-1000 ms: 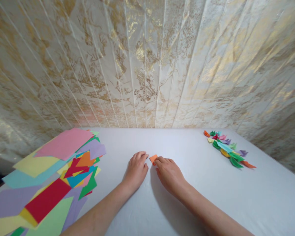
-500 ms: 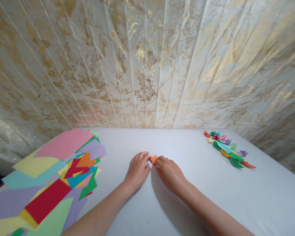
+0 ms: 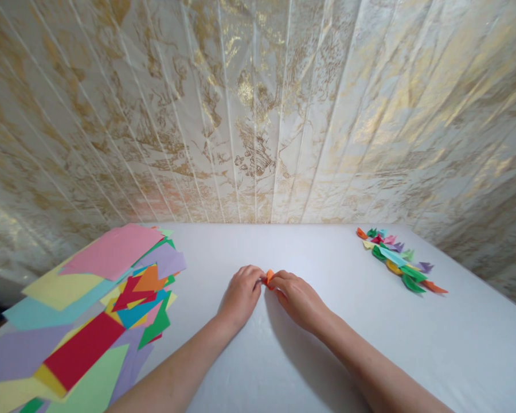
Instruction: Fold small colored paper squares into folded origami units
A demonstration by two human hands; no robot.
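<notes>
A small orange paper piece (image 3: 269,276) sits on the white table (image 3: 352,344) near its middle. My left hand (image 3: 241,295) pinches its left side with curled fingers. My right hand (image 3: 298,299) meets it from the right, fingertips closed on the same piece. Most of the orange paper is hidden between my fingertips.
A loose heap of coloured paper sheets (image 3: 81,310) covers the table's left side. A row of small folded paper shapes (image 3: 398,261) in several colours lies at the back right. A gold-patterned wall covering (image 3: 258,109) rises behind the table.
The orange piece lay flat and showed more of itself; now both hands have closed in on it and it looks smaller and bunched between the fingertips.
</notes>
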